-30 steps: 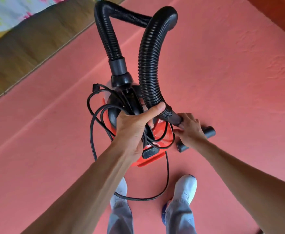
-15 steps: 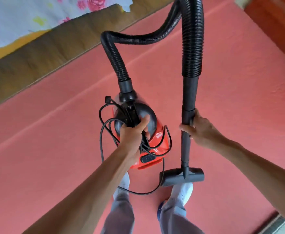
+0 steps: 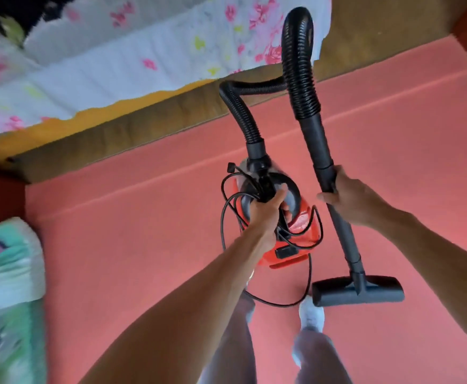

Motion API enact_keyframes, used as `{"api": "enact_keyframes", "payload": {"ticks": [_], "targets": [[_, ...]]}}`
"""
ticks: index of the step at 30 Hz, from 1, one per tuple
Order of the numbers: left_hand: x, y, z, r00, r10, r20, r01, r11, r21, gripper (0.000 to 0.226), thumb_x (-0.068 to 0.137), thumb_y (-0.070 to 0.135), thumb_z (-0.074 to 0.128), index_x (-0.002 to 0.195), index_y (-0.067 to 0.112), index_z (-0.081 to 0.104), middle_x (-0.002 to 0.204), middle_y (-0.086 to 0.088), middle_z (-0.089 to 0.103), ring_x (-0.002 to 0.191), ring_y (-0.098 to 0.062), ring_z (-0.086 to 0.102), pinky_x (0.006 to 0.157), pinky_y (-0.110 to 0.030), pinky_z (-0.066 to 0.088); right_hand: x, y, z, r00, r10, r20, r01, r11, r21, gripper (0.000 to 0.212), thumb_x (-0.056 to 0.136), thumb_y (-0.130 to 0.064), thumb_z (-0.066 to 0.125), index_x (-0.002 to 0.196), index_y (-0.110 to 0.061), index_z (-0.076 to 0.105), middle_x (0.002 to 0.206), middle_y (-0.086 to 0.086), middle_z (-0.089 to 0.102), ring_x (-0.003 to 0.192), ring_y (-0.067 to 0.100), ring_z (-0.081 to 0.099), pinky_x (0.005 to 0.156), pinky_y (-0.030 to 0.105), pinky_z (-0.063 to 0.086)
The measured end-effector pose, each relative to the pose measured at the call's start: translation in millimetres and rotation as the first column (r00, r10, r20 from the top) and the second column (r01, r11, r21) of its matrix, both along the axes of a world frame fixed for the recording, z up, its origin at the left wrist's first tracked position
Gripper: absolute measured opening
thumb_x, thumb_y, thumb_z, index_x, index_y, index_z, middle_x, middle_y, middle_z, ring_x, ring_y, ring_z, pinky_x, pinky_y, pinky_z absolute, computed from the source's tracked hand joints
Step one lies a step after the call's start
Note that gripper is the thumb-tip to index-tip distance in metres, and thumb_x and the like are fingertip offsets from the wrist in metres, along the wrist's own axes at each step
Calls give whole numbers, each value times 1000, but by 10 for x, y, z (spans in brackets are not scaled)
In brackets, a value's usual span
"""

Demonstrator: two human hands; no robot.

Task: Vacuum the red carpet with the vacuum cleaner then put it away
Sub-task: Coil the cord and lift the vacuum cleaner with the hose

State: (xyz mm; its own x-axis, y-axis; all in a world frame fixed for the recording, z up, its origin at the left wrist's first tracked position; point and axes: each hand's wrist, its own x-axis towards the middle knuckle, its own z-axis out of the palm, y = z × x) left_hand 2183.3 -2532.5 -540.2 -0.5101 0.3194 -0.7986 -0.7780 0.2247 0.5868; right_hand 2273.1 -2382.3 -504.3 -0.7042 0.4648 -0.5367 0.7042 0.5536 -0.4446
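Now, left hand (image 3: 265,214) grips the vacuum cleaner (image 3: 301,225) by its handle, held above the red carpet (image 3: 143,245); right hand (image 3: 348,195), fingers (image 3: 325,195) wrapped round the wand (image 3: 340,225). Best gather that dangling cord (image 3: 282,303) clear of the feet (image 3: 311,314).

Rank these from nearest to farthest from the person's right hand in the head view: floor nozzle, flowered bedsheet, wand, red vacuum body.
1. Wand: gripped by the right hand.
2. Red vacuum body: just left, held by the left hand.
3. Floor nozzle: below, at the wand's end.
4. Flowered bedsheet: far upper left.
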Motion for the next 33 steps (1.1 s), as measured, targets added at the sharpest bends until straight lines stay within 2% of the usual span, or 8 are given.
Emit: {"api": "enact_keyframes", "payload": {"ticks": [3,6,11,13,16,20,27,33], "targets": [[68,-287,365,992,124,-2,-124,992,10,26,91,29,73,74,14,59,59,-3,55,50,-18,49,54,-31,43,-79,-137,303,996,93,-15,-94,996,-1,45,98,-29,58,128,-6,34,84,13,57,72,30,56,66,38,45],[185,-596,677,967,253,-13,-253,968,4,25,90,30,74,78,13,59,60,-3,54,50,-19,50,53,-31,44,-217,-354,630,975,206,-84,-205,979,18,39,96,-24,60,123,-6,39,97,17,59,75,31,57,65,36,42],[396,-1161,1065,883,469,4,-469,883,25,26,87,31,76,84,11,60,61,-4,54,51,-21,53,61,-34,48,-524,-933,1223,869,469,-158,-457,883,104,44,95,-26,62,124,-2,40,106,21,60,88,38,62,74,45,51],[444,-1429,1203,834,552,6,-551,834,31,29,87,33,77,84,10,60,59,-4,55,48,-21,54,62,-34,49,-645,-1233,1415,808,569,-156,-556,823,121,47,94,-30,63,124,-2,40,108,22,60,91,38,62,73,43,50],[457,-1809,1389,749,663,4,-663,749,25,33,91,30,73,70,11,55,55,-5,51,45,-22,50,57,-32,46,-843,-1695,1586,713,690,-125,-674,724,146,50,94,-33,62,126,-1,39,111,22,59,97,39,62,76,41,48],[450,-2425,1609,601,799,-7,-799,601,37,32,90,32,73,71,12,59,56,-4,56,48,-22,53,57,-31,48,-1015,-2496,1822,570,814,-111,-796,580,173,50,95,-33,61,128,-1,40,113,22,59,100,38,62,77,41,48],[287,-3537,1814,393,919,10,-914,390,112,27,95,30,67,79,11,57,58,-4,54,46,-19,52,51,-27,45,-1404,-3941,2097,318,945,-79,-913,327,243,49,96,-34,60,126,-1,40,112,21,60,100,38,63,74,41,46],[34,-4457,1985,244,970,-3,-958,241,154,28,97,30,64,78,12,54,57,-4,52,45,-19,52,49,-26,44,-1792,-4948,2299,168,984,-60,-944,178,277,48,97,-33,59,128,-1,40,119,21,59,105,39,62,80,42,48]]}}
